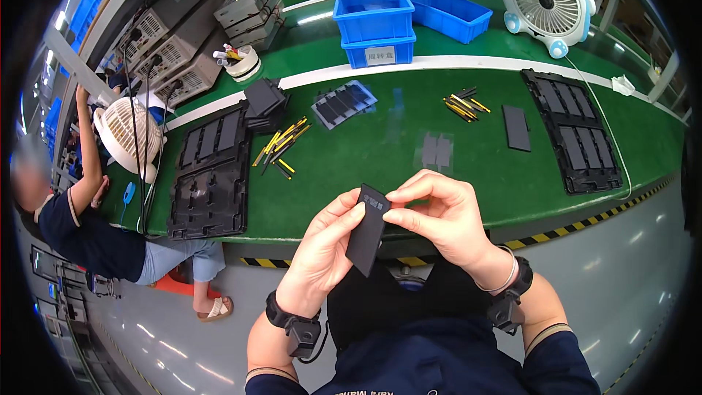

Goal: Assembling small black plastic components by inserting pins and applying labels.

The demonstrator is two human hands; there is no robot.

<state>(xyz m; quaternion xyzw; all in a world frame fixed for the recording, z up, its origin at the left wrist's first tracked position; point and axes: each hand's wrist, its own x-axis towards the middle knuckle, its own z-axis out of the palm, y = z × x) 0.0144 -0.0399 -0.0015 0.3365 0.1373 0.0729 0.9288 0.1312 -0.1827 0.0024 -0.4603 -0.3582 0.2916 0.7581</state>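
My left hand (325, 238) grips a flat black rectangular battery (365, 238) by its long edges, tilted over the table's near edge. Small pale print shows near the battery's upper end. My right hand (442, 216) pinches at the upper right edge, thumb and index fingertip close together. Whether a small tab or film lies between those fingertips cannot be made out. Just beyond my hands, two dark strips on clear film (436, 152) lie on the green table (351, 168). To the right of them is another flat black battery (516, 129).
Black trays with flat packs stand left (208, 175) and right (574, 132). Yellow-and-black strips lie in a left pile (281, 145) and a right pile (464, 106). Behind are blue bins (374, 11) and a white fan (547, 4). A co-worker (95, 227) sits at left.
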